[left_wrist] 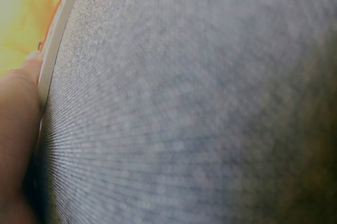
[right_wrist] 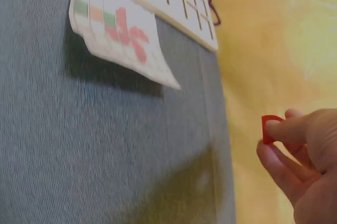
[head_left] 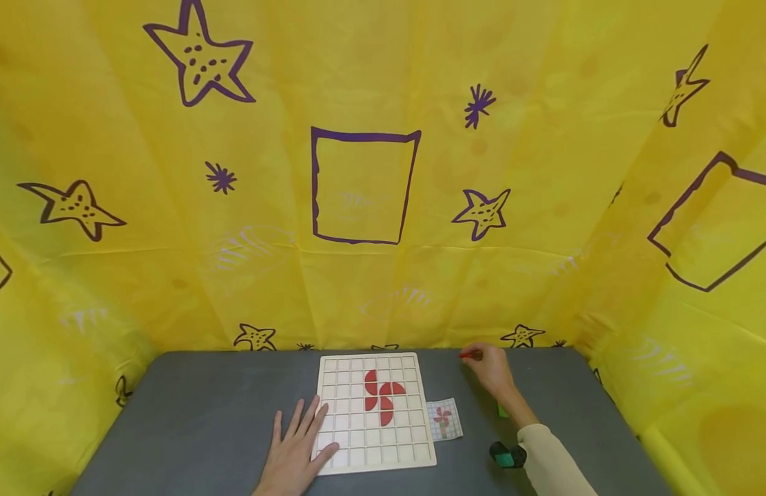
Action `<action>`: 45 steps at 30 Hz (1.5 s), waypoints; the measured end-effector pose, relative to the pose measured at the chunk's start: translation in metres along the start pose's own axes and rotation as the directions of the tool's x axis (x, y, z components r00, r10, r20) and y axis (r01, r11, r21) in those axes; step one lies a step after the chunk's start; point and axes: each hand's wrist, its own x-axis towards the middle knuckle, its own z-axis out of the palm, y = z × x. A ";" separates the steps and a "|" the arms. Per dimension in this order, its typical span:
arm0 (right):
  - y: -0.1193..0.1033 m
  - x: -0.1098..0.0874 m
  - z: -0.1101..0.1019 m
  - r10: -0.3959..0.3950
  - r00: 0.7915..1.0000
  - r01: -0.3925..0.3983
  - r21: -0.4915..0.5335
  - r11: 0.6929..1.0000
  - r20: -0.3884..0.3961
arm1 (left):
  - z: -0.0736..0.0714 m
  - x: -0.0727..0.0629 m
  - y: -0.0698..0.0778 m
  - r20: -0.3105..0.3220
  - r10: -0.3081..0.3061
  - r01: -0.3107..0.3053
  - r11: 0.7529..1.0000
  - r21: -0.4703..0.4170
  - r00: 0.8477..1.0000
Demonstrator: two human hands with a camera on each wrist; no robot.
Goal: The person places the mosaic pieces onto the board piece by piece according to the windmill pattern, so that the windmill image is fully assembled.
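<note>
A pale gridded board (head_left: 403, 437) lies on the grey table, with several red curved pieces (head_left: 386, 417) set in a pinwheel shape near its middle. My left hand (head_left: 291, 451) rests with spread fingers along the board's left edge, its thumb on the lower left corner area. Beyond the board's right side, my right hand (head_left: 491, 372) pinches a small red quarter-circle piece (right_wrist: 266, 123) between thumb and fingers, above the table's far edge. A printed card (head_left: 452, 412) showing a red pinwheel on a grid sits against the board's right edge; in the right wrist view its near edge curls up.
Beside the right forearm, a green piece (head_left: 501, 411) is partly hidden. A black and green item (head_left: 508, 455) is by the right sleeve. Yellow cloth (head_left: 364, 289) with purple drawings hangs behind and beside the grey table (head_left: 215, 406).
</note>
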 end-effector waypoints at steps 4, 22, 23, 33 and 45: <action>-0.007 -0.001 0.005 0.004 0.999 -0.007 0.069 0.998 0.043 | -0.001 0.000 0.000 0.009 -0.006 0.006 1.000 -0.005 1.000; -0.023 -0.004 0.024 -0.074 0.995 0.069 0.087 0.994 0.062 | -0.002 0.000 0.001 0.012 -0.009 0.009 1.000 0.000 1.000; -0.024 -0.004 0.024 -0.071 0.995 0.064 0.101 0.993 0.068 | -0.002 0.000 0.001 0.010 -0.007 0.007 1.000 0.002 1.000; -0.037 -0.009 0.032 -0.049 0.996 0.034 0.191 0.981 0.073 | -0.001 0.000 0.000 0.000 -0.002 0.002 1.000 0.009 1.000; -0.050 -0.015 0.046 -0.068 0.987 0.037 0.207 0.978 0.147 | -0.002 0.000 0.002 0.024 -0.015 0.015 1.000 0.005 1.000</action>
